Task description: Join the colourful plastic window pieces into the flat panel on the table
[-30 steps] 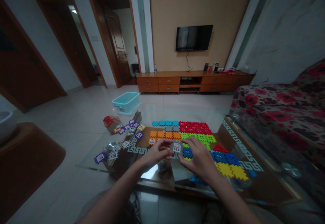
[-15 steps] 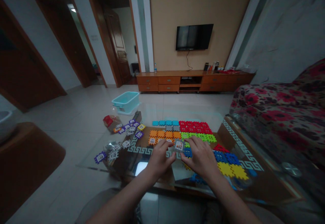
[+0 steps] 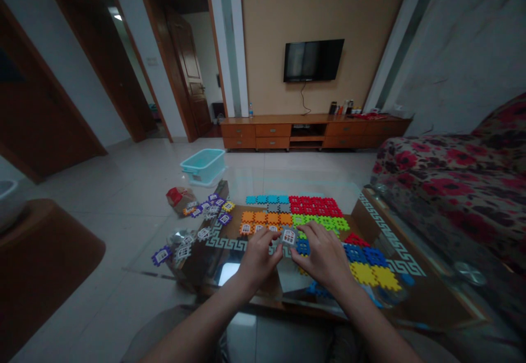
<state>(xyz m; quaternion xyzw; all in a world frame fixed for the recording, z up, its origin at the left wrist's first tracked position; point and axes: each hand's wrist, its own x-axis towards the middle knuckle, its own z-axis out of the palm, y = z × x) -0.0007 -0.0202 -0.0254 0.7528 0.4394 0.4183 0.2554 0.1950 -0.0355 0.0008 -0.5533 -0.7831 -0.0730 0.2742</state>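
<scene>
Head view: L hand (image 3: 259, 256) and R hand (image 3: 326, 254) were drawn in close, both in a narrow thumb-and-finger pinch on opposite edges of one grey tile (image 3: 289, 236) w/ a white window insert. The tile was up in front of the wearer, over the middle of the tabletop (image 3: 197, 267), face tipped toward the camera. Orange tiles (image 3: 260, 217) lay just beyond L hand; blue tiles (image 3: 354, 253) and yellow tiles (image 3: 364, 273) lay beside R hand and partly behind it. Loose purple and white window pieces (image 3: 183, 250) sat off to the left, some nr the glass edge.

Risks, my guess: w/ only fingertips on the rim, uneven thumb pressure could've twisted the tile out or popped the insert loose, esp. if it wasn't fully seated (couldn't tell at this res). A drop would prob. have knocked the neat rows about. R forearm hung low over the near-side pieces, so a careless sweep might've shifted those too.

Vs 1.0 s earlier: L hand had closed in from a looser, more spread pose, and the tile had moved slightly right and up. R hand had barely moved; the colour rows looked unchanged.
</scene>
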